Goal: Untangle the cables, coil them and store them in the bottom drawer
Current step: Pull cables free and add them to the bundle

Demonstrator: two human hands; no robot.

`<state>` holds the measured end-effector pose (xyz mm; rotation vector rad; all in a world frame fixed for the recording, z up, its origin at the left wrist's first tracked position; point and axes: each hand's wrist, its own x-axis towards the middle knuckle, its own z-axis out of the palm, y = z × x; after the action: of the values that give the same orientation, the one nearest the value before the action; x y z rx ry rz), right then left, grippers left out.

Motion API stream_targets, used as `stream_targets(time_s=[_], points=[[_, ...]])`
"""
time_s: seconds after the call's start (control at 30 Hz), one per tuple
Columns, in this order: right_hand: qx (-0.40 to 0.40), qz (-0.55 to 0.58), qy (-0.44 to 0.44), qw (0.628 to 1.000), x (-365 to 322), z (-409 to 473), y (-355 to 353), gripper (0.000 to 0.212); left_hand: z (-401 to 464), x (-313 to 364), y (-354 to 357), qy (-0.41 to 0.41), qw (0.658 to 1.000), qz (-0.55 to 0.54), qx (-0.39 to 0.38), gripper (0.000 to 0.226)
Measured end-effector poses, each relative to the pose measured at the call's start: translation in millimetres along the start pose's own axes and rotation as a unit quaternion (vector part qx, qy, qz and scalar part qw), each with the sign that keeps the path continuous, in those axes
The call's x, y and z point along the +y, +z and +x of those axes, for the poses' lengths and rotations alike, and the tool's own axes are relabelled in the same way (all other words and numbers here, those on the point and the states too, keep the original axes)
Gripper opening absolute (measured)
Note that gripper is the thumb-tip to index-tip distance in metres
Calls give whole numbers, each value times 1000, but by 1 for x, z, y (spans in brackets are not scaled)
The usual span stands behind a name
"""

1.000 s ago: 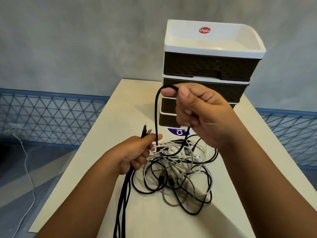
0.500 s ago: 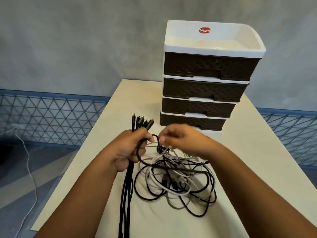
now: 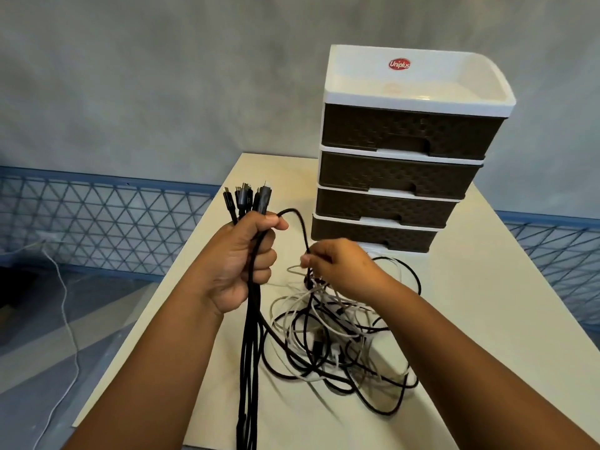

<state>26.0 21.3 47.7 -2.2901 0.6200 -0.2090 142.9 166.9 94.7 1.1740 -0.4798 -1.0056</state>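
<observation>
My left hand (image 3: pixel 242 264) is shut on a bundle of black cables (image 3: pixel 248 358), their plug ends (image 3: pixel 248 198) sticking up above the fist and the strands hanging down toward me. A black cable loop (image 3: pixel 300 228) arcs from that fist to my right hand (image 3: pixel 341 267), which pinches it just above the tangle of black and white cables (image 3: pixel 337 339) lying on the table. Behind the tangle stands a drawer unit (image 3: pixel 402 151) with several dark brown drawers, all shut; the bottom drawer (image 3: pixel 373 233) is just beyond my right hand.
The pale table (image 3: pixel 487 303) has bare surface to the right of the tangle. The drawer unit's white top tray (image 3: pixel 418 82) is open. A blue lattice rail (image 3: pixel 97 219) runs behind, and a white cord (image 3: pixel 65 303) trails on the floor at left.
My left hand has risen with more plug ends gathered in the fist. My right hand dropped from high in front of the drawers to the tangle and now pinches a new stretch of black cable.
</observation>
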Motion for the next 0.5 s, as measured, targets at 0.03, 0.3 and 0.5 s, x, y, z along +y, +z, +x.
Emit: stream_targets(time_s=[0.03,0.3,0.5], points=[[28,16,-2,999,-3,2,-4,20,0,0,-1,2,1000,-1,2,26],[150,227,-91,958,-39,-3,-54,25,4,-7,-4,-87,996,-19,17,55],[150,361,-218,894,-72,-20,-66,24,10,-16,6,-176,984,39,4,62]])
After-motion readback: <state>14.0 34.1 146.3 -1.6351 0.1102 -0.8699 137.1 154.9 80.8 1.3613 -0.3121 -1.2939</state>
